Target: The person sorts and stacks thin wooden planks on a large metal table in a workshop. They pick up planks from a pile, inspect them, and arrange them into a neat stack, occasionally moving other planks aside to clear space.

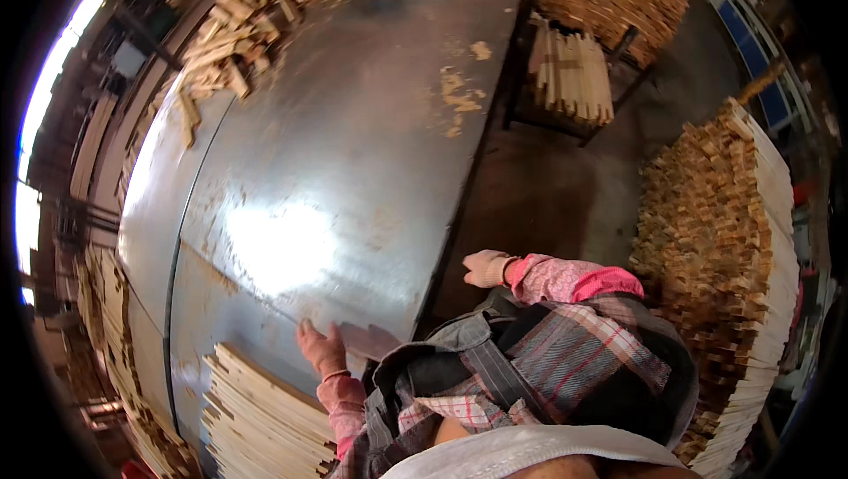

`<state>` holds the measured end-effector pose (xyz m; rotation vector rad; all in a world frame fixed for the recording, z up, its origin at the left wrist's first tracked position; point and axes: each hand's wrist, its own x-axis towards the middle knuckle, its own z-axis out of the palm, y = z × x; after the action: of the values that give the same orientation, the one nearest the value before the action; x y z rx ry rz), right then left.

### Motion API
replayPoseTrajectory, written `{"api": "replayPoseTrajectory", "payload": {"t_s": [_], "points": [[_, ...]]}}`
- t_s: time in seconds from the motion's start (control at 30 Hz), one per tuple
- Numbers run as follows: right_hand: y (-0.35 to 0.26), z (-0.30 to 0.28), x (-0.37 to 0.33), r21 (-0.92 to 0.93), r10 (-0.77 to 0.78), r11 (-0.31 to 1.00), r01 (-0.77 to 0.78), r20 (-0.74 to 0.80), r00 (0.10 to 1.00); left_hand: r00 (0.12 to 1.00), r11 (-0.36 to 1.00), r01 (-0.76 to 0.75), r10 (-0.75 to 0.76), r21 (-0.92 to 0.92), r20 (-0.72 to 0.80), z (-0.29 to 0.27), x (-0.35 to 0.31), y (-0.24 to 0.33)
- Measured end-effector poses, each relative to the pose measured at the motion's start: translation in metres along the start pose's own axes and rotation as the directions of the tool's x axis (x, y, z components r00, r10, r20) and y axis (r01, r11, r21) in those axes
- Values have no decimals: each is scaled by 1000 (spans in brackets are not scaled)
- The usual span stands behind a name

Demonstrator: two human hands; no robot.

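My left hand (322,348) hovers over or rests on the near part of a metal-topped table (353,126); which one I cannot tell. Its thumb and fingers are apart, with nothing in them. Just below it lies a row of pale wooden strips (265,417), side by side on the table. Past the table's right edge, my right hand (486,268) is held out over the floor, its fingers curled in. Nothing shows in that hand. Both arms wear pink patterned sleeves.
Loose wood offcuts (231,42) are heaped at the table's far left. Wood shavings (459,95) lie near its far right edge. A large stack of wooden strips (707,258) stands at my right. Beyond the table, a low rack (570,132) carries more strips (572,77).
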<state>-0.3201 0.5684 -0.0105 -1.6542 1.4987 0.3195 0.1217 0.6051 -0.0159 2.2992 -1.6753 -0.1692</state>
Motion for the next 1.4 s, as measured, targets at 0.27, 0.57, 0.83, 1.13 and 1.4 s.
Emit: {"api": "replayPoseTrajectory", "payload": {"t_s": [0.27,0.57,0.83,1.13,1.4], "points": [[226,-24,-65,395,455,854,-339,-249,855,834,974,-126,3,186,551,76,27,198],[317,49,-75,464,522,783,-414,-131,843,703,975,-167,14,146,711,36,47,262],[286,-97,7,399,461,815,-420,-6,888,668,978,-93,-78,187,740,57,76,301],[254,-269,95,367,380,895,-252,-335,862,620,977,-27,-148,209,771,69,118,299],[197,-379,173,202,232,967,-158,-430,872,610,971,72,-225,229,760,69,113,308]]}}
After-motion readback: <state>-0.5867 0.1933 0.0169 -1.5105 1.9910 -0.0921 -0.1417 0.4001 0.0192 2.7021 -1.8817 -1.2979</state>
